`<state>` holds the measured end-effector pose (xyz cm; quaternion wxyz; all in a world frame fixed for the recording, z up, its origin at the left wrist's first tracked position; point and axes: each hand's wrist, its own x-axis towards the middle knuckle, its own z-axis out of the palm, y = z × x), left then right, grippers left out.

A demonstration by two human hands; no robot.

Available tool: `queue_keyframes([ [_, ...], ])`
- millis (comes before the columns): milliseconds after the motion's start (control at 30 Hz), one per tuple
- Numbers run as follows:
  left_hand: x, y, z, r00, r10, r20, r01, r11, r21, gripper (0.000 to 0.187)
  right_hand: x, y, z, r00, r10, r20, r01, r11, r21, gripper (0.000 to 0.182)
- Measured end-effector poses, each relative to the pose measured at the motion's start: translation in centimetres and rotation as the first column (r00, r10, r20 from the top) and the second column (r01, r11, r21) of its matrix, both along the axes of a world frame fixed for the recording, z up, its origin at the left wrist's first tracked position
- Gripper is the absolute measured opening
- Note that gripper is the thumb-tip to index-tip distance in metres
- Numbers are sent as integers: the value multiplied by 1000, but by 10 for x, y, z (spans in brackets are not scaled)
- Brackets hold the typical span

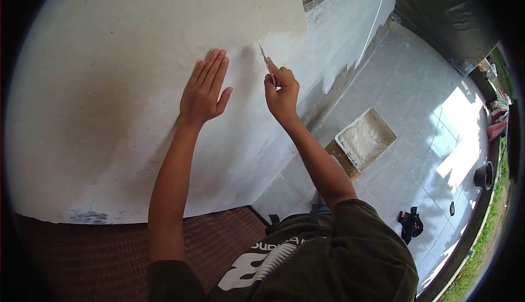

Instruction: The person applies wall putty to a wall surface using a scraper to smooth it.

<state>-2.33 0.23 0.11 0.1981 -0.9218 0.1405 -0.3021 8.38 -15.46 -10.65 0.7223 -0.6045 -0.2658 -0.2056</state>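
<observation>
The scraper point(263, 54) is in the right hand point(283, 92), in front of the wall point(126, 23), with its thin blade seen nearly edge-on and pointing up the picture. The right fingers are clenched round its grip; whether the blade's tip touches the wall, I cannot tell.

To its left, the left hand point(204, 93) lies flat against the wall, back towards the camera, its fingers straight and released, the thumb spread a little apart. Cream coating covers the wall's upper part, with an uneven border against whiter surface just beside the blade.

Beyond the right forearm, a white tray point(386, 123) of pale paste point(366, 142) sits on a brown block point(337, 153) on the grey tiled floor point(402, 94). Farther off on the floor are a black bundle point(410, 225), a small dark object point(452, 209) and a dark bucket point(484, 176). A dark sheet point(437, 20) hangs at the upper right; sunlight falls in patches on the tiles. Ribbed brown material point(98, 253) lies along the wall's lower edge.
</observation>
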Motion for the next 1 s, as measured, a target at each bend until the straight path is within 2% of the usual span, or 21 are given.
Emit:
queue_keyframes([
  [33, 0, 0, 0, 1000, -2, 3, 2, 1000, 1, 56, 13, 3, 4, 993, -107, 57, 109, 993, -36, 51],
  [67, 1, 1, -1, 1000, -2, 4, 2, 1000, 4, 56, 24, 6, 8, 992, -109, 58, 111, 993, -34, 51],
  [133, 1, 1, -1, 1000, 0, 5, 0, 1000, 10, 56, 43, 13, 14, 932, -302, 202, 314, 949, -28, 47],
  [167, 1, 1, 0, 1000, 0, 1, 0, 1000, 4, 57, 50, 19, 16, 932, -301, 201, 311, 950, -25, 47],
  [267, 1, -1, 0, 1000, 14, -8, -14, 1000, 13, 57, 63, 37, 9, 861, -373, 345, 433, 895, -112, 54],
  [400, 0, 0, 0, 1000, 21, -13, -21, 1000, 16, 57, 36, 51, -18, 892, -323, 317, 392, 902, -183, 58],
  [500, 0, 0, 0, 1000, 28, -9, -28, 999, 31, 57, -4, 40, -41, 939, -216, 267, 280, 932, -230, 57],
  [567, 0, 0, 1, 1000, 26, -11, -26, 999, 27, 57, -27, 26, -50, 975, -79, 209, 132, 958, -255, 54],
  [633, 0, 1, 1, 999, 30, -14, -30, 999, 23, 57, -25, 19, -40, 975, -72, 209, 115, 973, -201, 51],
  [767, 0, 0, 0, 999, 41, -5, -41, 998, 42, 57, 26, 24, 1, 924, -285, 254, 298, 954, -15, 54],
  [867, 0, 0, 1, 999, 39, -6, -39, 999, 37, 57, 45, 38, 14, 889, -349, 297, 373, 927, -28, 57],
  [933, -1, -1, 1, 999, 34, -9, -34, 999, 27, 57, 39, 53, 7, 879, -351, 325, 406, 906, -119, 59],
  [1000, -1, -1, 1, 999, 31, -13, -31, 999, 17, 58, 19, 56, -7, 901, -301, 313, 361, 919, -156, 59],
])
